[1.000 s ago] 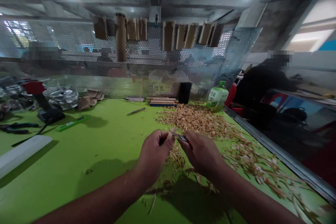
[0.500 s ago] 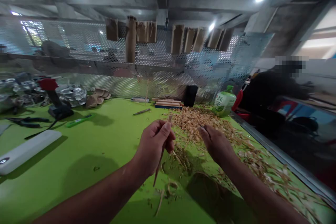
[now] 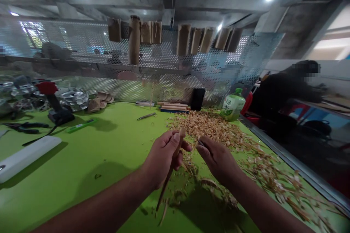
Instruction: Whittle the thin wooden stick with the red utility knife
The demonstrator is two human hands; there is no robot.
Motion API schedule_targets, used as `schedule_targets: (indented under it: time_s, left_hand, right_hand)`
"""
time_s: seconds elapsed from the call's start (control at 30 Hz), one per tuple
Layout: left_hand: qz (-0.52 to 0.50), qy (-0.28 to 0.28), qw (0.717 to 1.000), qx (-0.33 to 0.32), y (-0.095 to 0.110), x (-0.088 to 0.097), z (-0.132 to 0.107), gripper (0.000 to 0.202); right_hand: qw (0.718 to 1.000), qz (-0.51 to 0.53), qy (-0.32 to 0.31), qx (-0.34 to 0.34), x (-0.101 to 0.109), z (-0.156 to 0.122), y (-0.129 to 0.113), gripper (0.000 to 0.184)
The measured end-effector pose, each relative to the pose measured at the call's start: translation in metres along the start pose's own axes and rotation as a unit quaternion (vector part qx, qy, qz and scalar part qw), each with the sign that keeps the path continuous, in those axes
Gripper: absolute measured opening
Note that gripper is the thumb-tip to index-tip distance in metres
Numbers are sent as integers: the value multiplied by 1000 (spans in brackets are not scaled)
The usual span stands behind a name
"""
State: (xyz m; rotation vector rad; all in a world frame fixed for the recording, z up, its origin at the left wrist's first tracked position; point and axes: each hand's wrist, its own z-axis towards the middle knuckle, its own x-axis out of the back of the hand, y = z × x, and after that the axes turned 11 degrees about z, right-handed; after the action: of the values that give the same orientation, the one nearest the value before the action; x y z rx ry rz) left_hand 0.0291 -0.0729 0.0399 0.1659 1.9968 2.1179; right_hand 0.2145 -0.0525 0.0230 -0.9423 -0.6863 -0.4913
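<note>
My left hand [image 3: 164, 156] is closed around a thin wooden stick [image 3: 165, 185]. The stick slants, its pale upper end showing above the thumb and its darker lower end pointing down towards me. To the right, my right hand [image 3: 218, 156] is closed on what looks like a small knife [image 3: 201, 142]. Only its dark tip shows past the fingers; the rest is hidden. A small gap separates this tip from the stick. Wood shavings [image 3: 216, 125] lie in a heap behind the hands and spread along the right side of the green table [image 3: 117, 153].
At the back stand a green bottle [image 3: 233, 106], a dark upright phone-like slab [image 3: 197, 99] and stacked wooden strips [image 3: 174, 107]. On the left lie a white bar [image 3: 30, 157], pliers [image 3: 27, 127], a green cutter [image 3: 82, 125] and a cordless tool [image 3: 56, 103]. A person [image 3: 284, 91] sits at right.
My right hand has moved left and slightly down, closer to the stick. My left hand has shifted a little down and right, still holding the stick.
</note>
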Motion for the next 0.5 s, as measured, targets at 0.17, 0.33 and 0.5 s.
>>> schedule_targets:
  time_s: [0.17,0.33,0.5]
  left_hand:
    - [91,6,996,-12,2,0,-1,37]
    - [145,1,989,-10,1,0,-1,42]
    - [166,-1,986,-15,2,1,-1,42]
  right_hand:
    - [1000,-10,-10,27,2,-3,-6,39]
    - [999,-27,-16,36,1,-5,-4,40]
    - [998,-43,-24,35,1,-5,-5,40]
